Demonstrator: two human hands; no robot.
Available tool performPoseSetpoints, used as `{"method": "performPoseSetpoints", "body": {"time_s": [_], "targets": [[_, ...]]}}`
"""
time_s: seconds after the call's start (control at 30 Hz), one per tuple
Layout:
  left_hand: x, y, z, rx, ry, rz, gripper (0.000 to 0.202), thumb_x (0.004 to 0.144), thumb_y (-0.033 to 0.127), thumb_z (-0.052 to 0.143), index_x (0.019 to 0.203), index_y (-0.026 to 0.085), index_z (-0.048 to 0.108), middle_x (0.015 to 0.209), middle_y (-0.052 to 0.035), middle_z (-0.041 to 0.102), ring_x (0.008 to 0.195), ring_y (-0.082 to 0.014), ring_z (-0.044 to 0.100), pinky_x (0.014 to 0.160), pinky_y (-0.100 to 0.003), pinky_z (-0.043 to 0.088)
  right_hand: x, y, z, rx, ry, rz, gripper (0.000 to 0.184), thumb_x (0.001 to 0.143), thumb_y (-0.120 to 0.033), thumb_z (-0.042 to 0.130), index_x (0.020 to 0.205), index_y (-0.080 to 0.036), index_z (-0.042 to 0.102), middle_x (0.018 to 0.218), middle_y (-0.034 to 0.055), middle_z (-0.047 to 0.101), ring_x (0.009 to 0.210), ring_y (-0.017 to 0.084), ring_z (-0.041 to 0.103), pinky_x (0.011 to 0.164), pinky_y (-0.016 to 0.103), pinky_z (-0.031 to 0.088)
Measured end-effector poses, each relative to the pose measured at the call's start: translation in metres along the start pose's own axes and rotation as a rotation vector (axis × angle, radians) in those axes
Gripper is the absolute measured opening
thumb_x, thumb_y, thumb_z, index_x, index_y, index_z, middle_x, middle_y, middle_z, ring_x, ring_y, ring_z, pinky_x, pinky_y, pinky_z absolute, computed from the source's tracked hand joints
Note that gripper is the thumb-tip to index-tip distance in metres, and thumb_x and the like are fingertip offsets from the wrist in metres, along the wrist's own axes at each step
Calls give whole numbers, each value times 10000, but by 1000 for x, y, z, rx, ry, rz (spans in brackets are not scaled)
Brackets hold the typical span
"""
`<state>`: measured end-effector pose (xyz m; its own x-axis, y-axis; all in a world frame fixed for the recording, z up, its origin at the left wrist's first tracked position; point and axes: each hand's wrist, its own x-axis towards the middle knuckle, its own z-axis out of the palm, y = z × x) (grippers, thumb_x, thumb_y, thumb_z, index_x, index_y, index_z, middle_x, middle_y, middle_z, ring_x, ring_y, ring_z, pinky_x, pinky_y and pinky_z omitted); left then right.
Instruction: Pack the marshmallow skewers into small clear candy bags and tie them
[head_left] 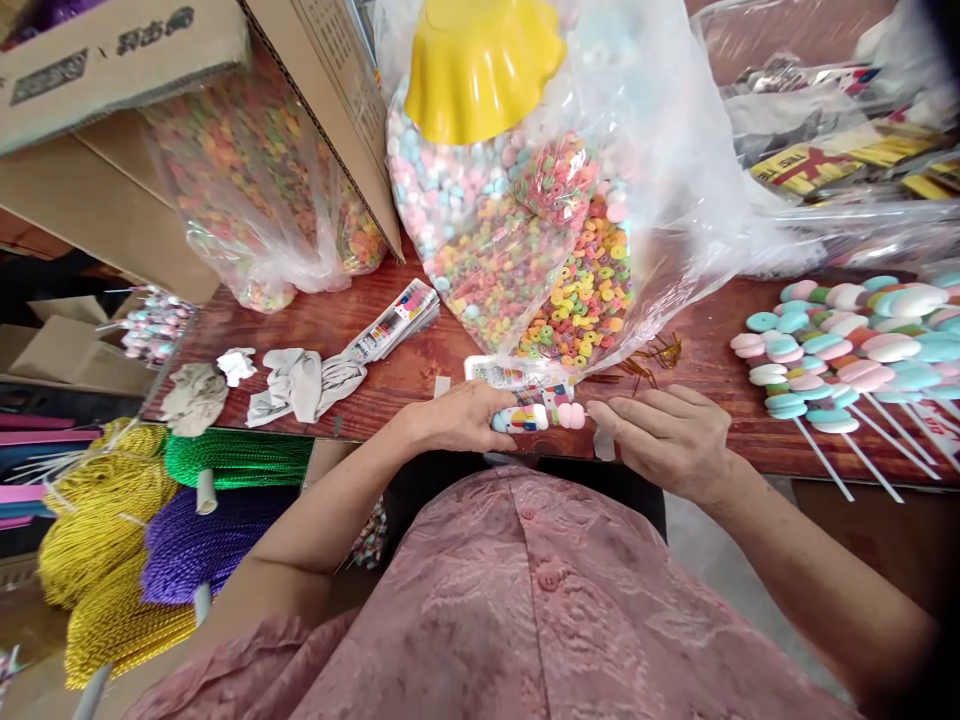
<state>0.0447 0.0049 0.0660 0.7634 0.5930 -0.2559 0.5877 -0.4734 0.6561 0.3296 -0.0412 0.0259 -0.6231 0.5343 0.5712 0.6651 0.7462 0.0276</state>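
Observation:
At the table's near edge, my left hand [461, 415] is closed around a small printed plastic bag [521, 418]. A marshmallow skewer lies partly inside it, and its pink marshmallow [571, 416] sticks out on the right. With fingers pinched, my right hand [667, 435] holds the skewer's end beside that marshmallow; the stick itself is mostly hidden. Just beyond my hands lies another printed bag [499, 372]. Farther back, a large clear bag holds ring candies [581, 300] and pastel marshmallows [412, 180], with a yellow wavy-edged bowl [484, 75] on top.
Finished-looking marshmallow skewers [862, 345] are piled at the right. Gold twist ties [660, 352] lie near the candy bag. To the left are a stack of printed bags [397, 315], grey cloth [300, 385] and a cardboard box [330, 90]. Cord bundles [217, 540] stand below the left edge.

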Motion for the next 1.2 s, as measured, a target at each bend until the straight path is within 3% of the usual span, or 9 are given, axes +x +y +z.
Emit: {"method": "performPoseSetpoints", "body": {"time_s": [0.17,0.3,0.4,0.53,0.7,0.8,1.0,1.2], "targets": [[2,-3,0,-442,66,-12,369,771,333,715,1089,148,699,958,-10,709,901,-181,635,818,-273,498,-3,0,-6,38,33,-4,315,892,-145,523,1138,-297,647,895,2,742,667,129,594,585,294,376],[5,-2,5,-455,84,2,394,761,352,738,1098,150,703,959,-11,708,908,-184,628,847,-291,491,0,-7,-9,-10,64,-35,328,851,-102,554,1139,-241,627,890,13,745,633,131,576,555,302,348],[9,-2,10,-325,94,30,331,776,373,726,1022,154,706,872,5,694,831,-164,620,788,-269,484,4,-14,-9,-17,62,-31,334,843,-76,540,1139,-211,619,865,20,732,647,127,574,559,303,327],[11,-2,18,-41,129,32,251,821,363,682,987,176,678,811,2,684,745,-151,613,682,-242,452,9,-22,-5,55,-20,87,255,879,-94,466,1016,-206,649,757,15,692,632,121,574,585,294,328],[10,-5,24,445,289,-46,58,836,211,569,832,167,606,763,-48,660,718,-189,619,604,-270,398,16,-26,-3,468,-249,411,252,989,-256,422,857,-194,627,645,-15,635,552,98,540,550,244,330],[9,-6,24,643,296,6,114,752,116,542,841,171,588,745,-59,648,726,-213,623,590,-290,391,17,-27,-1,626,-339,500,291,1004,-318,412,854,-196,630,636,-23,612,536,97,514,547,235,327],[11,-2,28,683,233,-9,141,781,127,531,898,164,600,740,-64,654,716,-224,630,572,-296,385,20,-31,8,395,-307,335,261,970,-207,408,901,-169,657,668,15,644,583,117,549,570,253,300],[13,6,23,487,160,-97,93,847,240,572,875,162,614,810,-66,688,776,-219,636,631,-291,401,34,-31,11,62,-55,61,232,866,-57,443,808,-152,646,614,4,583,569,116,450,567,302,241]]}}
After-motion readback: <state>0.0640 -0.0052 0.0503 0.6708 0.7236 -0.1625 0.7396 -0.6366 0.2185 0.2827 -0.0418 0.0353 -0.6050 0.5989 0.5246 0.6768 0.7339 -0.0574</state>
